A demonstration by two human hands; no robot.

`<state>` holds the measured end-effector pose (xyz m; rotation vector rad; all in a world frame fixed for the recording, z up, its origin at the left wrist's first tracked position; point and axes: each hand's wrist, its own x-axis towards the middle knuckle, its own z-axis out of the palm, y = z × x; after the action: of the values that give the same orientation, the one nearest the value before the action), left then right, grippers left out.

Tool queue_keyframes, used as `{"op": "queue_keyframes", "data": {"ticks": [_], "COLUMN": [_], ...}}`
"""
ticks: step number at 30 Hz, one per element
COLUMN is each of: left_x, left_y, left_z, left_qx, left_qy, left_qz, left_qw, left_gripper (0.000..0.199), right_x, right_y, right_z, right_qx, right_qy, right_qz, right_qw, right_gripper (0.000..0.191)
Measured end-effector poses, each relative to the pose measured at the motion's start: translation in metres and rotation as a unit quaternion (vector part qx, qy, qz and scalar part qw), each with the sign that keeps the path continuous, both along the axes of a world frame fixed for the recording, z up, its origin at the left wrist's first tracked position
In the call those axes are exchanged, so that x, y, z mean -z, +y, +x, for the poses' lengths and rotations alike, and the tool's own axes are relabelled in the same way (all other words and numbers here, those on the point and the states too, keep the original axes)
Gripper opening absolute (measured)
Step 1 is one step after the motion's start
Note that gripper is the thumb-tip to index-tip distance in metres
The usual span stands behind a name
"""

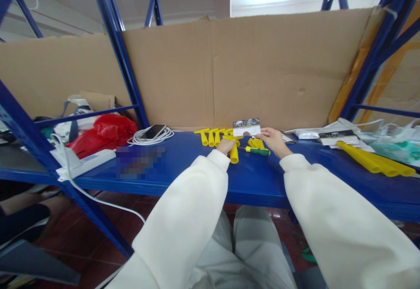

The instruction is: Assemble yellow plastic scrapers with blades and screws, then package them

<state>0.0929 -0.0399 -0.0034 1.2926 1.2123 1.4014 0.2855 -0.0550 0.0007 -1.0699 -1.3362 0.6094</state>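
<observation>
My left hand [225, 146] is closed on a yellow T-shaped piece [234, 154] with a round hollow stem that points toward me. Between the fingers of my right hand [274, 141] is the edge of a black-and-white printed card [246, 128], held upright just above and behind that piece. Several more yellow T-shaped pieces [211, 137] stand in a row left of my left hand. A screwdriver with a green and yellow handle [257, 151] lies between my hands, in front of some small yellow parts [255, 143].
On the right lie long yellow tubes [374, 160] and more printed cards [338, 137]. To the left are a phone [153, 132] on a coiled white cable [139, 138], a red plastic bag [105, 134] and a white power strip [92, 161]. A cardboard wall [269, 70] closes off the back.
</observation>
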Motion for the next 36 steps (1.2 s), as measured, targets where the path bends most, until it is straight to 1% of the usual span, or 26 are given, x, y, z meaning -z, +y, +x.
{"op": "queue_keyframes", "data": {"ticks": [1,2,3,5,6,8,12,17,23,25,28,32,34,36], "left_x": [-0.002,-0.004,-0.007,-0.013,-0.015,-0.020,-0.025,-0.026,-0.028,-0.028,-0.027,-0.028,-0.028,-0.029], "left_y": [-0.002,-0.003,-0.005,-0.009,-0.010,-0.011,-0.011,-0.012,-0.013,-0.012,-0.011,-0.013,-0.015,-0.015], "left_z": [0.000,0.001,0.000,-0.001,-0.003,-0.005,-0.009,-0.010,-0.012,-0.012,-0.013,-0.010,-0.009,-0.008], "left_qx": [0.013,0.016,0.014,0.001,-0.018,-0.031,-0.107,-0.143,-0.172,-0.172,-0.163,-0.108,-0.080,-0.055], "left_qy": [-0.018,-0.042,-0.073,-0.132,-0.155,-0.170,-0.246,-0.282,-0.299,-0.300,-0.297,-0.306,-0.320,-0.336], "left_qz": [-0.043,-0.062,-0.065,-0.053,-0.049,-0.043,-0.022,-0.006,-0.006,-0.004,-0.009,-0.029,-0.051,-0.068], "left_qw": [0.999,0.997,0.995,0.990,0.987,0.984,0.963,0.949,0.939,0.938,0.941,0.945,0.943,0.938], "left_gripper": [0.018,0.017,0.016,0.013,0.011,0.007,0.012,0.011,0.011,0.011,0.015,0.010,0.007,0.008], "right_x": [0.000,-0.001,-0.001,-0.001,-0.001,0.000,0.002,0.002,0.000,-0.001,-0.002,-0.003,-0.003,-0.002], "right_y": [0.000,0.000,0.000,0.000,0.001,0.002,0.005,0.006,0.006,0.004,0.000,-0.007,-0.008,-0.009], "right_z": [0.000,0.000,0.001,0.002,0.003,0.006,0.010,0.011,0.012,0.011,0.008,0.000,-0.003,-0.004], "right_qx": [0.000,-0.001,-0.003,-0.002,0.001,0.011,0.035,0.035,0.031,0.016,-0.027,-0.093,-0.111,-0.121], "right_qy": [0.007,0.013,0.017,0.019,0.018,0.015,-0.003,-0.011,0.025,0.037,0.060,0.079,0.080,0.084], "right_qz": [0.000,0.003,0.007,0.017,0.022,0.028,0.021,0.019,0.011,0.005,-0.013,-0.045,-0.054,-0.059], "right_qw": [1.000,1.000,1.000,1.000,1.000,0.999,0.999,0.999,0.999,0.999,0.998,0.992,0.989,0.987], "right_gripper": [0.023,0.023,0.023,0.023,0.024,0.026,0.031,0.033,0.032,0.030,0.029,0.030,0.030,0.030]}}
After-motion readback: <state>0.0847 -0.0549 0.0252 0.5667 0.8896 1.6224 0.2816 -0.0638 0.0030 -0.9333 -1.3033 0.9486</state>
